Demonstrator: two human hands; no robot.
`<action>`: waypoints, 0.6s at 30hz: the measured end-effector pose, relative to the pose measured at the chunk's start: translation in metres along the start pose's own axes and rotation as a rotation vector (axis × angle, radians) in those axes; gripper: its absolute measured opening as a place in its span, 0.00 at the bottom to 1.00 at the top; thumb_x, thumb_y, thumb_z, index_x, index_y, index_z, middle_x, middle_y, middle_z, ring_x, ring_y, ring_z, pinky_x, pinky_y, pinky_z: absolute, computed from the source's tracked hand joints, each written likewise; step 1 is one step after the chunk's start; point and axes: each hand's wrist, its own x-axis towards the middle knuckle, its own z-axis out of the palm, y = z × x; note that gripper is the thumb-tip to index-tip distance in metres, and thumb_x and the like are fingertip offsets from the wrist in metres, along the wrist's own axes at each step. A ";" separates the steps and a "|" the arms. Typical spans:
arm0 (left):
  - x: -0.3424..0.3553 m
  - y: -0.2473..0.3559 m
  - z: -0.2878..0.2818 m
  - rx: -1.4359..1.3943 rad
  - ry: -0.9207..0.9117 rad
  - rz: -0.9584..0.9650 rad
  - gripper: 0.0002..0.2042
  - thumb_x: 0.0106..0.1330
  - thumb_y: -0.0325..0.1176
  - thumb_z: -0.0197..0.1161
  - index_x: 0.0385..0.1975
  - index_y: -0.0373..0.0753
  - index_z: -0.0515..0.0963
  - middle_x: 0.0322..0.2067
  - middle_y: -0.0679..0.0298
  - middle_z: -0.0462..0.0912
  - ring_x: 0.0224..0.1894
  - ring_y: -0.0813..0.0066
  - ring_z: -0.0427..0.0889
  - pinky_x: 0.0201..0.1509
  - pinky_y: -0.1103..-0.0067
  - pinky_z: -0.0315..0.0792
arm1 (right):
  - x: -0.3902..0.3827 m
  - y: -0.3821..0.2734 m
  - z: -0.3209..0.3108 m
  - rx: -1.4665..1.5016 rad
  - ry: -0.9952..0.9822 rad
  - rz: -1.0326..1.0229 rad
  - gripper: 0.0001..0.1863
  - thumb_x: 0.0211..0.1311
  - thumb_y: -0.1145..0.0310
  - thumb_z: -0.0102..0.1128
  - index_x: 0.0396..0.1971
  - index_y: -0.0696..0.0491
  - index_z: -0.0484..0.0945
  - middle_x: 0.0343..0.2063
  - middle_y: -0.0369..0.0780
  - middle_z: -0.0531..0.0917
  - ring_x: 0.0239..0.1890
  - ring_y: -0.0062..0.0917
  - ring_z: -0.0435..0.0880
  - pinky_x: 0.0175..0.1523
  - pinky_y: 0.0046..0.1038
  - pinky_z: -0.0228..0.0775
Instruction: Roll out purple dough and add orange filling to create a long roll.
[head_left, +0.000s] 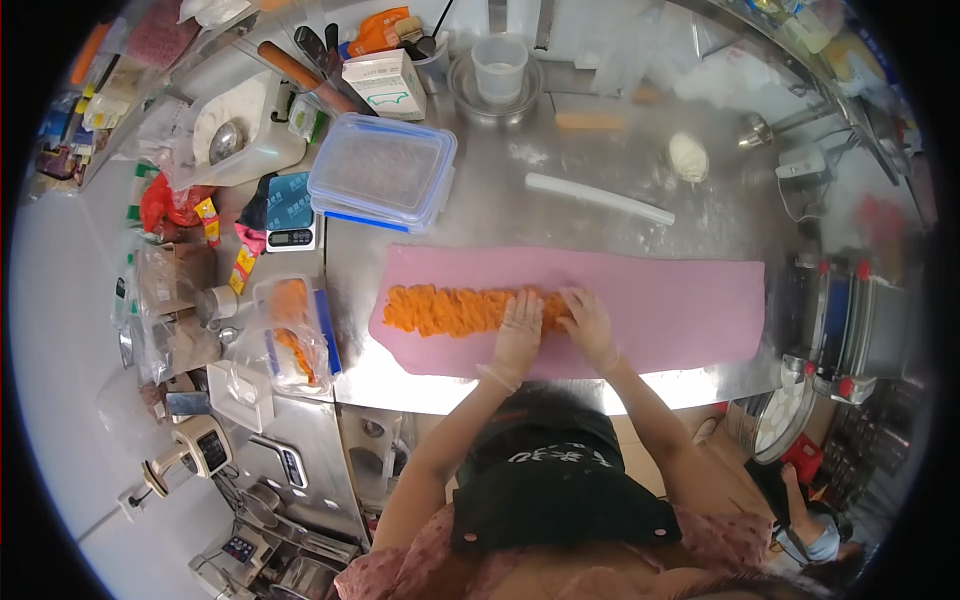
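A long sheet of pink dough [690, 310] lies flat across the steel worktable. Along its left half runs a lumpy band of orange filling [440, 310]. My left hand [519, 332], in a thin clear glove, rests with fingers stretched out on the filling near its right end. Just to the right, my right hand [590, 325], gloved too, touches the end of the band, its fingers slightly bent and thumb apart. Neither hand is closed round anything. The filling under my fingers is partly hidden.
Behind the dough lie a white rolling pin [600, 198] and a pale dough lump [688, 158]. A lidded plastic box [382, 172], a scale [291, 220] and a tub of orange filling [290, 335] stand left. A dough machine [835, 330] is at right.
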 end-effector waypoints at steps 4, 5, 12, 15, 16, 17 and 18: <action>-0.003 0.005 0.000 -0.181 0.005 -0.040 0.29 0.67 0.32 0.45 0.69 0.30 0.58 0.70 0.48 0.58 0.75 0.55 0.51 0.77 0.58 0.42 | -0.015 -0.011 -0.012 0.098 0.035 0.443 0.27 0.49 0.66 0.72 0.53 0.51 0.77 0.48 0.44 0.78 0.48 0.41 0.77 0.51 0.38 0.73; -0.009 0.015 0.000 -0.174 0.016 -0.012 0.29 0.67 0.32 0.45 0.69 0.29 0.57 0.71 0.48 0.57 0.75 0.54 0.51 0.77 0.58 0.42 | -0.020 -0.013 -0.013 0.116 0.025 0.594 0.28 0.49 0.65 0.73 0.53 0.51 0.76 0.46 0.44 0.79 0.47 0.41 0.78 0.51 0.38 0.73; -0.008 0.037 -0.002 -0.004 -0.086 0.045 0.29 0.70 0.34 0.43 0.71 0.30 0.54 0.73 0.48 0.52 0.76 0.50 0.47 0.76 0.55 0.41 | -0.038 -0.009 0.015 0.336 0.014 0.847 0.23 0.50 0.64 0.71 0.48 0.53 0.80 0.41 0.47 0.82 0.46 0.41 0.80 0.49 0.38 0.73; -0.008 0.052 -0.004 -0.144 -0.084 -0.029 0.29 0.70 0.34 0.43 0.71 0.32 0.53 0.73 0.49 0.52 0.75 0.46 0.46 0.76 0.54 0.42 | -0.040 -0.009 0.016 0.391 0.025 0.926 0.17 0.52 0.65 0.69 0.42 0.55 0.82 0.41 0.47 0.83 0.45 0.41 0.81 0.49 0.37 0.73; -0.007 0.054 -0.003 -0.145 -0.088 -0.028 0.29 0.70 0.34 0.43 0.71 0.32 0.53 0.73 0.49 0.52 0.75 0.46 0.46 0.76 0.54 0.42 | -0.039 -0.011 0.015 0.437 0.071 0.909 0.15 0.53 0.65 0.68 0.40 0.54 0.83 0.40 0.47 0.83 0.45 0.41 0.82 0.48 0.37 0.73; -0.007 0.055 -0.002 -0.109 -0.079 -0.026 0.29 0.70 0.34 0.44 0.71 0.32 0.53 0.72 0.48 0.53 0.75 0.45 0.46 0.76 0.54 0.42 | -0.038 -0.013 0.014 0.483 0.117 0.891 0.13 0.54 0.66 0.67 0.39 0.54 0.83 0.40 0.47 0.83 0.44 0.41 0.82 0.47 0.37 0.73; -0.006 0.055 0.001 -0.071 -0.067 -0.028 0.30 0.70 0.33 0.44 0.72 0.32 0.53 0.72 0.48 0.53 0.75 0.43 0.46 0.76 0.54 0.42 | -0.034 -0.013 0.013 0.484 0.115 0.890 0.13 0.54 0.66 0.67 0.39 0.54 0.83 0.40 0.47 0.83 0.44 0.41 0.82 0.47 0.37 0.73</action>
